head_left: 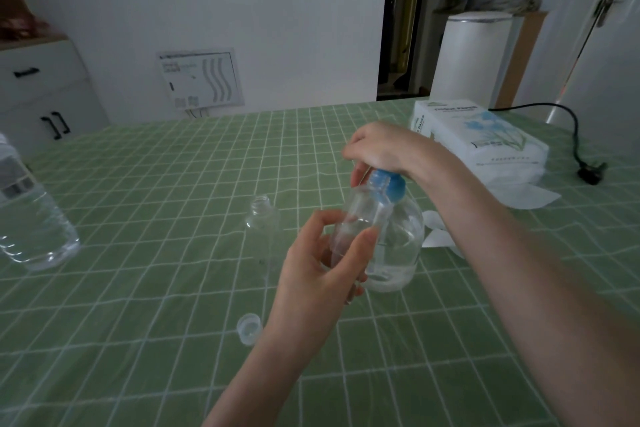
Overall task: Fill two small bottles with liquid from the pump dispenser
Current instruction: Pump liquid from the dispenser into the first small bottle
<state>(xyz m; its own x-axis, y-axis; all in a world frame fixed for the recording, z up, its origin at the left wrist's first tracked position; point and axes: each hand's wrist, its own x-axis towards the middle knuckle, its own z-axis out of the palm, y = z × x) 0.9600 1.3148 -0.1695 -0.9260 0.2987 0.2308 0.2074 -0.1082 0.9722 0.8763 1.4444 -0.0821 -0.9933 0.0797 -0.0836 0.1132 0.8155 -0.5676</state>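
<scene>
A round clear pump dispenser with a blue pump top stands on the green checked table and holds a little clear liquid at its bottom. My right hand lies curled over the pump top. My left hand grips a small clear bottle and holds it tilted with its open mouth just under the blue top. A second small clear bottle stands open on the table to the left. A small clear cap lies near my left wrist.
A large clear water bottle stands at the left edge. At the back right lie a white tissue pack, loose tissues and a black power cord. White drawers stand behind the table at the left.
</scene>
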